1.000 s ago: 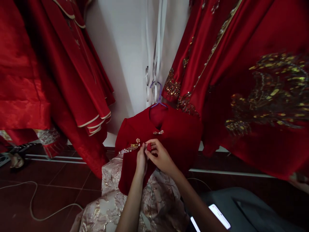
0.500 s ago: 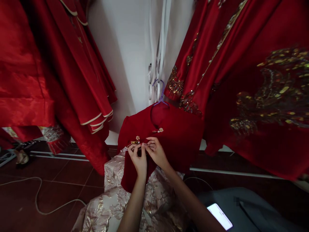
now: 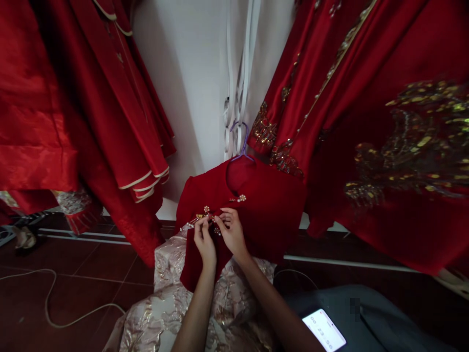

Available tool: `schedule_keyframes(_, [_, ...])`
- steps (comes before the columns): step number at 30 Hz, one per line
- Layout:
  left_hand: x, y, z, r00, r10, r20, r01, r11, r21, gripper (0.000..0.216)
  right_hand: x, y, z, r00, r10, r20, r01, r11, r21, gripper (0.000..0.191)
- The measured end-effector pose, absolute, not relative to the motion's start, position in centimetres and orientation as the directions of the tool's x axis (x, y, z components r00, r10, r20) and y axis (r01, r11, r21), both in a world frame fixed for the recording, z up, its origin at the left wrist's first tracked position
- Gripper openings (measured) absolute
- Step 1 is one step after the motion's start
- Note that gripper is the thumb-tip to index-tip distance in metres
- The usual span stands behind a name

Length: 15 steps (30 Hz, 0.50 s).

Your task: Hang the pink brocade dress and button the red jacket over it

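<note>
A dark red garment [image 3: 271,210] hangs from a purple hanger [image 3: 245,142] in front of me. Along its front opening sit beaded ornaments, among them a pearl flower [image 3: 241,198] below the neckline and another flower [image 3: 206,209] lower down. My left hand [image 3: 205,247] pinches at a small beaded ornament [image 3: 211,218] on the garment's front edge. My right hand [image 3: 233,232] is closed at the same spot from the right, its fingertips close to the left ones. A dangling beaded cluster [image 3: 217,231] shows just below the fingertips. What exactly lies between the fingers is partly hidden.
Red robes with sequins [image 3: 428,142] hang at right, and red garments with pale piping [image 3: 120,98] at left. White straps [image 3: 229,58] hang behind the hanger. Shiny brocade cloth [image 3: 157,313] lies below my arms. A lit phone [image 3: 324,330] rests on dark grey fabric; a cable [image 3: 51,303] crosses the floor.
Both hands have shifted slightly left, and the left fingers are more closed together. The beaded cluster below the fingertips has come into view. The phone screen now shows digits.
</note>
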State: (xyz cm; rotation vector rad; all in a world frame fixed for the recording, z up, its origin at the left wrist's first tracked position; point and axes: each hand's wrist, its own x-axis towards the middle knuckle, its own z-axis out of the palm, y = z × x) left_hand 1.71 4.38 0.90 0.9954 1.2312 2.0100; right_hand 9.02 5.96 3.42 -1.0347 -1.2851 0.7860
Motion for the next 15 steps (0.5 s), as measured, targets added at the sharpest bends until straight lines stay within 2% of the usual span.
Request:
schedule_keyframes(5, [1.46,5.14,0.41,-0.558,0.781,0.282,-0.239,-0.476,0.846,0.033,9.09,6.5,3.62,0.117,0.887,0.447,0.121,0.434,-0.893,0.032])
schedule_keyframes(15, [1.01,5.23,-0.26,-0.541,0.8,0.26,-0.275,-0.46,0.844,0.033,9.47,6.52,3.89,0.064,0.853,0.518,0.199,0.498,-0.844,0.029])
